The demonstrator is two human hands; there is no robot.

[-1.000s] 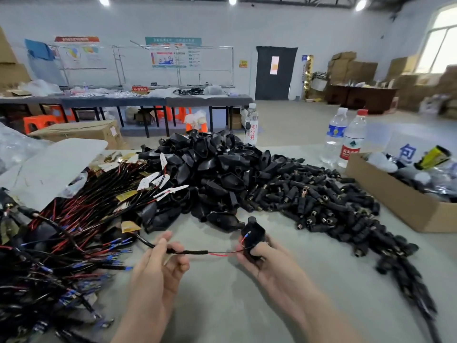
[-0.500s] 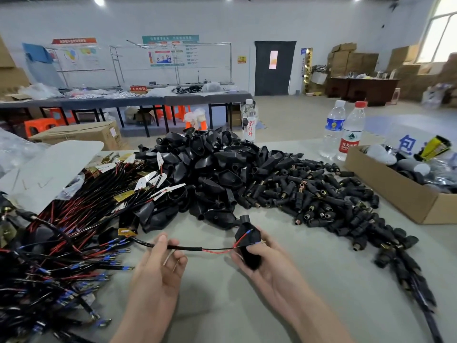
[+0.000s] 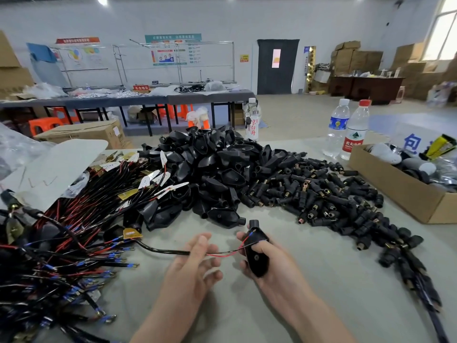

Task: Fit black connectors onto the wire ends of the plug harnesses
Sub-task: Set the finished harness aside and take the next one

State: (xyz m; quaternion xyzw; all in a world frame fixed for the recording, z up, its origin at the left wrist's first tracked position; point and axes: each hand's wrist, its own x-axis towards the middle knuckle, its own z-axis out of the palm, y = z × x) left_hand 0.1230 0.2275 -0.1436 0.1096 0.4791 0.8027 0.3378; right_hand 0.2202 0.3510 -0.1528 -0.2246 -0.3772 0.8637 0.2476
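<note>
Low in the middle, black connector (image 3: 257, 256) gripped by right hand (image 3: 274, 263), turned neck-up since a moment ago, wire ends (image 3: 243, 242) poking in. Left hand (image 3: 193, 271) half open, pinching the wire (image 3: 160, 250). Probably nearly fitted.

Factory workshop: connector heaps (image 3: 284, 184), stacked cartons (image 3: 356, 58)

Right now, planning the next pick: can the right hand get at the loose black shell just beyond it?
Probably yes for reach: bare table lies between the right hand and the loose shell. But its grip is full, curled round a black connector.
</note>
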